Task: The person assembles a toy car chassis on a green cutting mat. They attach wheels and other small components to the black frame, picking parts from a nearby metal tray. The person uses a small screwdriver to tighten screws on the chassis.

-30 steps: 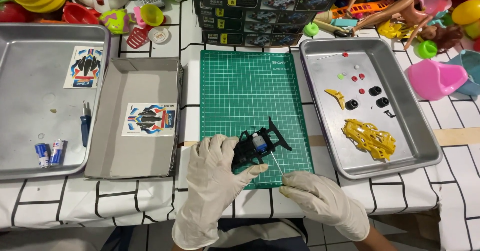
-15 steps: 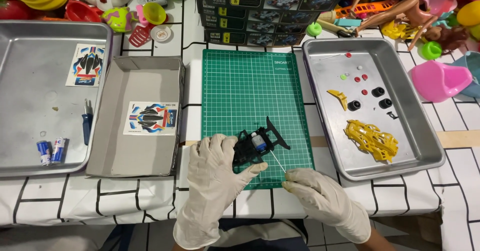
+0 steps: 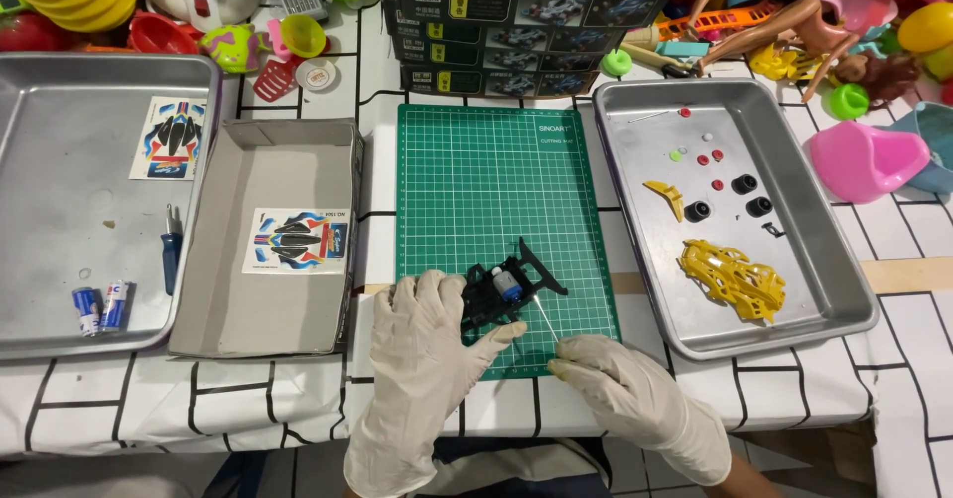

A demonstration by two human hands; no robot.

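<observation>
On the green cutting mat (image 3: 486, 185), near its front edge, sits a black toy car chassis (image 3: 504, 289) with a small blue and silver motor in it. My left hand (image 3: 427, 349), in a white glove, grips the chassis from the left side. My right hand (image 3: 620, 394), also gloved, pinches a thin white stick (image 3: 545, 318) whose tip points up at the chassis beside the motor.
A metal tray (image 3: 834, 289) on the right holds a yellow car body (image 3: 735, 278), a yellow wing, black wheels and small red parts. A grey cardboard lid (image 3: 199, 289) with a sticker sheet lies to the left, then another metal tray (image 3: 40, 329) with batteries, a screwdriver and stickers. Boxes and toys crowd the back.
Both hands and the chassis stay almost where they were; the thin stick's tip has shifted slightly against the chassis.
</observation>
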